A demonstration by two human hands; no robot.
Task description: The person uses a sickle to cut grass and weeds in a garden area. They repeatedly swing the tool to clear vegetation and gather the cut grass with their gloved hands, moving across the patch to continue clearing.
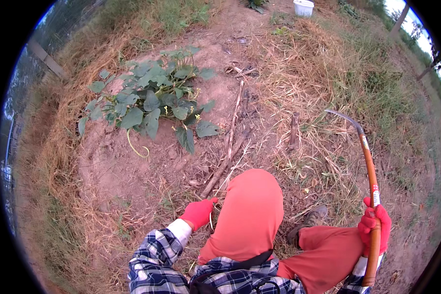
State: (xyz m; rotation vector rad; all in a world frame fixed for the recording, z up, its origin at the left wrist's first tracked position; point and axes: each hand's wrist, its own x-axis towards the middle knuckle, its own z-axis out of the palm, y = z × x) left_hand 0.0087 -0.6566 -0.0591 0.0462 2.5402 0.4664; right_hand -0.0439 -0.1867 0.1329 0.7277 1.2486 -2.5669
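Note:
My right hand (373, 229), in a red glove, is wrapped around the wooden handle of a sickle (370, 165). The tool stands roughly upright at the right, its curved metal blade bending left at the top. Beside my raised left knee, my left hand (199, 214), also red-gloved, is low over the ground. Its fingers are closed on a thin pale stalk (232, 172), with a loose end hanging below them; the knee partly hides the fingertips. Ahead on the left, a leafy green plant (152, 97) with small yellow flowers grows from bare soil.
Dry branches (237, 121) lie on the soil ahead of my knee. Cut dry grass (308, 70) covers the ground at the right. A white bucket (303, 8) stands at the far end. A post (47, 58) leans at the left. My boot (308, 222) is beside the folded right leg.

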